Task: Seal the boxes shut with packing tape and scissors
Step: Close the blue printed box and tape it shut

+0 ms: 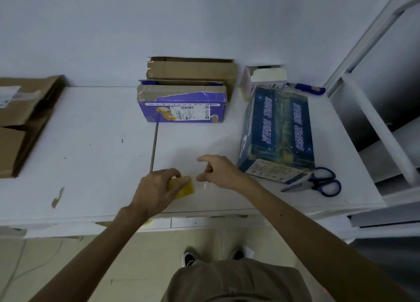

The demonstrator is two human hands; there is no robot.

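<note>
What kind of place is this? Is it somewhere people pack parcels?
Probably a parcel-packing workroom. A torn purple cardboard box and a dark blue printed box sit on the scuffed white table, blue-handled scissors lie beside the blue box, and the left hand grips a yellowish roll of packing tape.

This looks like the packing corner of a plain stockroom or workroom. A scuffed white table [91, 154] stands against a bare pale wall [159, 18], with white metal shelving [375, 120] at its right end. Flattened cardboard [20, 129] is stacked at the table's left edge. A brown carton [191, 71], a torn purple box [181, 106] and a small white box [263, 77] sit along the back edge, with a dark blue printed box [277, 129] toward the right. Blue-handled scissors [318, 182] lie near the front right corner, and a yellowish roll of tape [183, 187] is near the front edge.
</note>
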